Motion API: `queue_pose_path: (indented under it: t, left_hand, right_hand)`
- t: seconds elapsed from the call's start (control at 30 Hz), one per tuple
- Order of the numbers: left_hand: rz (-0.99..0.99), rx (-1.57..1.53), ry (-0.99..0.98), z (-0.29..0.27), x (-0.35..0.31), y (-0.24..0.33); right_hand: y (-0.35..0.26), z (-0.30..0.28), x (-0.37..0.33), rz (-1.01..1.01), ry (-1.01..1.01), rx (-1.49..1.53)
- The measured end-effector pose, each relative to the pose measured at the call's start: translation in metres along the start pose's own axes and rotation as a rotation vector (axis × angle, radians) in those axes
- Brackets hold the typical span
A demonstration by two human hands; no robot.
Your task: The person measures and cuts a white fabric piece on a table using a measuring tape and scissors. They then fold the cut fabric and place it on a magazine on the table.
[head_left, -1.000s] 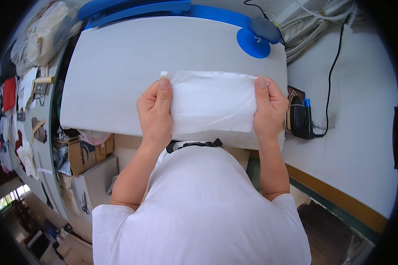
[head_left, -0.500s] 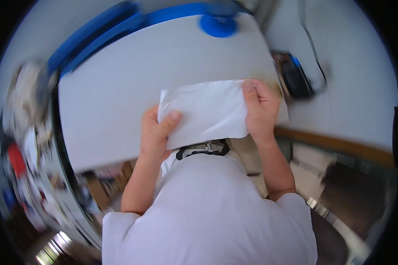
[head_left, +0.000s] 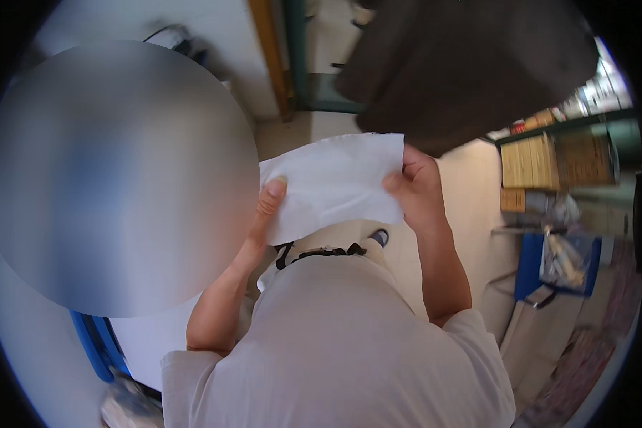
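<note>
A white, softly creased rectangular sheet (head_left: 335,182), cloth or paper I cannot tell, is stretched between my two hands in front of my waist. My left hand (head_left: 266,210) grips its left end, thumb lying on top and the other fingers hidden. At the opposite end my right hand (head_left: 422,187) pinches the sheet, its thumb on the face and the fingers partly behind. The top edge bows slightly upward, and the pale floor (head_left: 471,207) shows past it.
A large blurred round patch hides much of the left side. Below it appear a white table (head_left: 139,342) and a blue rail (head_left: 89,342). Dark brown fabric (head_left: 471,64) hangs ahead. At right are cardboard boxes (head_left: 528,162) and a blue chair (head_left: 528,267) bearing a clear bag (head_left: 566,260).
I have turned to the right, away from the white table, which now lies at my left. The sheet stays in both hands; my right thumb sits lower on it.
</note>
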State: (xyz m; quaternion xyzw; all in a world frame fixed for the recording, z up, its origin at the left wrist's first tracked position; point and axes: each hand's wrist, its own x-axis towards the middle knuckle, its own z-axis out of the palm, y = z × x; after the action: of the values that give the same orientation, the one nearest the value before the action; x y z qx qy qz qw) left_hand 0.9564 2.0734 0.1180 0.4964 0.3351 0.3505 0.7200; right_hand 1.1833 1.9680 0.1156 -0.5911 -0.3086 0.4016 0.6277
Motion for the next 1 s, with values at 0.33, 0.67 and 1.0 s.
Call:
queue_pose_path:
  t: [0.33,0.67,1.0]
  left_hand:
    - [-0.196,-0.073,-0.582,0.389,0.009,-0.116]
    - [-0.401,-0.108,-0.814,0.622,0.061,-0.181]
    - [-0.579,-0.33,-0.832,0.806,0.223,-0.261]
  right_hand:
    - [-0.019,-0.373,-0.162,-0.001,0.393,0.233]
    - [-0.039,-0.576,-0.172,-0.076,0.676,0.413]
    - [-0.04,-0.807,-0.021,0.092,0.648,0.497]
